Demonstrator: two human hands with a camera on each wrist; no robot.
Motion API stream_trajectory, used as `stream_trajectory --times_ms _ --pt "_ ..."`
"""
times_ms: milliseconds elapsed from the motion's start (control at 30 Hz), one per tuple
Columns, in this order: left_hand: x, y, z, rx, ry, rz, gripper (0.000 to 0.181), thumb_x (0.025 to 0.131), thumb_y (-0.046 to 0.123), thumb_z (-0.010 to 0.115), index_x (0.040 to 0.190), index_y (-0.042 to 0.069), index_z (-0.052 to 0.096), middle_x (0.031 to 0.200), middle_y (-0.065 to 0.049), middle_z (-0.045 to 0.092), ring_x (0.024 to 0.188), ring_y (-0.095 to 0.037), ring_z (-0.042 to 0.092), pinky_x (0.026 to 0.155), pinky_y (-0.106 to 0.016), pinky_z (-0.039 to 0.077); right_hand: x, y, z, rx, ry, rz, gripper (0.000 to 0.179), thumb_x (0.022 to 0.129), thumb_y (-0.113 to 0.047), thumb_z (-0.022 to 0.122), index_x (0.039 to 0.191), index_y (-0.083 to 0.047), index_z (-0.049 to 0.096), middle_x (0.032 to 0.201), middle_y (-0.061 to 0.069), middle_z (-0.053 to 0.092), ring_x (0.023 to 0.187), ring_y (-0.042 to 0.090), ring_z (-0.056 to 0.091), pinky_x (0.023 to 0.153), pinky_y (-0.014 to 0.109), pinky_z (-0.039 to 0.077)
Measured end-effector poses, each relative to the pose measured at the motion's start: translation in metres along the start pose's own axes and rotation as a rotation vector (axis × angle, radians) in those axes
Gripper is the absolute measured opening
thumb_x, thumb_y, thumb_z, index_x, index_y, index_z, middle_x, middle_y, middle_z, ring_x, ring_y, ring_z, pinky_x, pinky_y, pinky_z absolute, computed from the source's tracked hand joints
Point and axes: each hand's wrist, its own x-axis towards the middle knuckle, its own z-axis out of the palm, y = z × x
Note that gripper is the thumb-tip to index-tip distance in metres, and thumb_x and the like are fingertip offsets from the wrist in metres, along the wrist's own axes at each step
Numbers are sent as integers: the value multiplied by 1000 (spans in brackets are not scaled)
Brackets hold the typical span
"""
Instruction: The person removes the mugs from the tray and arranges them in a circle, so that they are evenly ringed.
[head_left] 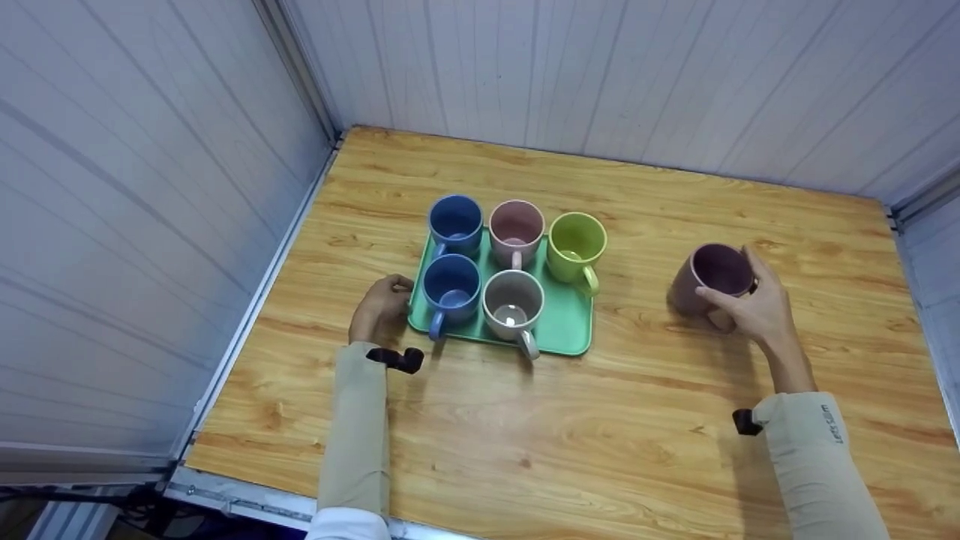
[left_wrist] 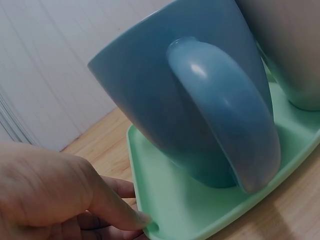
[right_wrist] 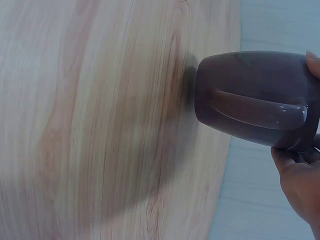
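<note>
My right hand grips a dark purple mug near its rim, thumb on one side and fingers on the other. In the right wrist view, that mug shows its handle, and its base is close over the wooden table. At the green tray, my left hand pinches the left edge. The left wrist view shows the thumb on the tray's rim, with the other fingers at its outer side. Nearest to that hand stands a blue mug on the tray, handle toward me.
Also on the tray are another blue mug, a pink mug, a yellow-green mug and a grey mug. The tray's front right corner shows bare green. White panel walls border the wooden table at the back and sides.
</note>
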Motion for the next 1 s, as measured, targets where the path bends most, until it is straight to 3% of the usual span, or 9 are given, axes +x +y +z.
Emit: stream_trajectory --times_ms 167,367,800,1000 --pt "0 -1 -1 35 4 12 39 97 20 53 130 1 50 133 -20 54 119 -31 53 99 -40 44 7 2 0 0 4 15 107 76 -39 80 154 -14 11 159 11 16 146 34 10 115 54 17" --pt "0 -1 0 -7 6 12 37 96 17 54 129 0 50 132 -20 54 118 -29 53 99 -39 44 14 2 -3 -18 -19 36 108 77 -44 77 154 -13 9 160 11 11 147 34 5 115 56 14" --pt "0 0 1 -4 6 33 33 97 10 48 128 -2 51 130 -21 55 118 -30 52 98 -38 44 24 2 -8 -54 -58 6 108 77 -43 78 154 -9 10 159 15 13 145 39 9 113 60 14" --pt "-1 0 0 -46 2 11 34 97 12 50 128 -1 50 131 -20 54 117 -29 52 98 -38 45 26 5 -6 -57 -61 -10 108 77 -41 79 153 -9 10 159 16 13 146 38 8 114 59 12"
